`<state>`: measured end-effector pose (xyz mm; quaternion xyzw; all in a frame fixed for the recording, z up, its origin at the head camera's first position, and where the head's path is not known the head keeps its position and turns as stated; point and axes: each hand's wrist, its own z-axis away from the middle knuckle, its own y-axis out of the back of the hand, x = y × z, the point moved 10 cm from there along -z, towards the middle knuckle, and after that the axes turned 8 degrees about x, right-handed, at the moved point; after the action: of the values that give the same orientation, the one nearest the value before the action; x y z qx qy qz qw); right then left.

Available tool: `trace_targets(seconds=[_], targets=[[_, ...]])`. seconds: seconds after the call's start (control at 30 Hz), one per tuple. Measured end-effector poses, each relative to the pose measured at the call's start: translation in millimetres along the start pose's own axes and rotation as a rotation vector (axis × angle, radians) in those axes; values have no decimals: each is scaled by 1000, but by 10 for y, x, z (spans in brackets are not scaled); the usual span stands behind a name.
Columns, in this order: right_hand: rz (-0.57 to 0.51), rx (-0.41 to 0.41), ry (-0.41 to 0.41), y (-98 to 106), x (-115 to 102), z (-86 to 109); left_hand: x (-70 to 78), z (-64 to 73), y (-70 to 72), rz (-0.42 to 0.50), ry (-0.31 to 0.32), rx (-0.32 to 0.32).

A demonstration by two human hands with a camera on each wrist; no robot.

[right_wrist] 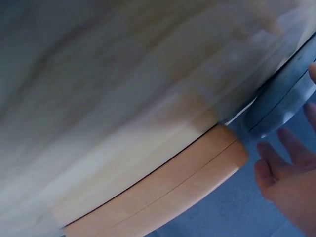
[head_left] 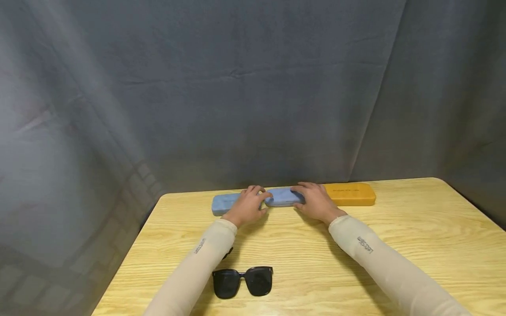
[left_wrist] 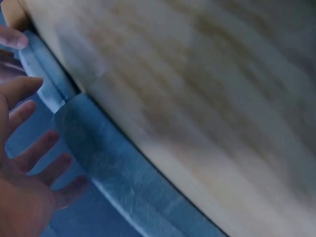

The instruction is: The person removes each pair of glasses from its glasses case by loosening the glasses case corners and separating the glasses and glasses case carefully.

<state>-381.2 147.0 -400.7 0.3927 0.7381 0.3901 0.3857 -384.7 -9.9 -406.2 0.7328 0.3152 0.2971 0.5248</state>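
Three glasses cases lie in a row along the far edge of the table. The left one is a blue case [head_left: 224, 203], the middle a lighter blue case [head_left: 282, 196], the right an orange case [head_left: 353, 194]. My left hand [head_left: 247, 205] is over the right end of the blue case, its index finger reaching the lighter case's left end. The left wrist view shows its fingers [left_wrist: 47, 143] spread. With thumb and index finger on opposite long sides, my right hand [head_left: 316, 202] holds the right part of the lighter blue case, beside the orange one.
Black sunglasses [head_left: 243, 281] lie near the front of the wooden table [head_left: 300, 272], close to my left sleeve [head_left: 197, 263]. A small black piece [head_left: 228, 253] shows beside that sleeve. Grey cloth [head_left: 253, 109] hangs behind the far edge.
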Motion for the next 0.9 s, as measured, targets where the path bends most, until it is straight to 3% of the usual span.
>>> trace_targets(seconds=[0.17,0.4,0.9], targets=[[-11,7,18,10,5,6,-1,-7,-69,-41,-2,-6],[-5,3,37,11,12,13,-9,54,-136,-59,9,-67],[-76,-1,49,37,-8,35,59,80,-99,-32,-12,-66]])
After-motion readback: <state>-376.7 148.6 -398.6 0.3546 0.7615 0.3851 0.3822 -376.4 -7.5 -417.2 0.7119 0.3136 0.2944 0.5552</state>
